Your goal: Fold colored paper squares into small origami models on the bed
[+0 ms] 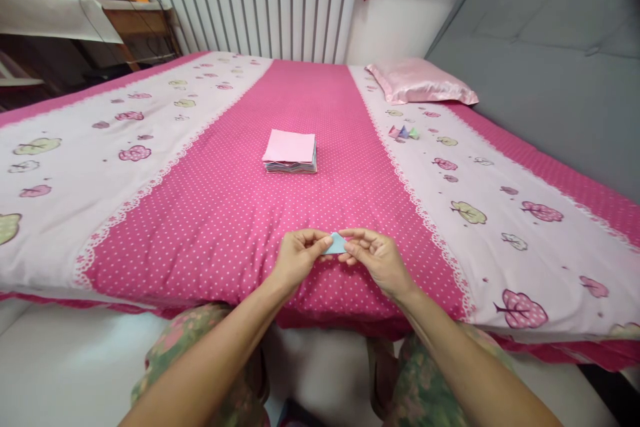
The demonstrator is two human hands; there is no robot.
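A small light-blue piece of folded paper (336, 243), roughly triangular, is held up between my two hands near the bed's front edge. My left hand (301, 253) pinches its left side between thumb and fingers. On the other side, my right hand (375, 257) grips the right corner with thumb and forefinger, its other fingers curled below. Farther off on the bed lies a stack of square paper sheets (290, 147), a pink one on top. Small folded paper pieces (404, 133) in pink, purple and green sit together to the right.
Under my hands spreads a pink dotted bedcover (225, 213) with white, tree-printed bands. A pink pillow (423, 80) lies at the far right by the grey headboard (540, 47). Behind the bed stands a white radiator (245, 10); a desk (135, 21) is at far left.
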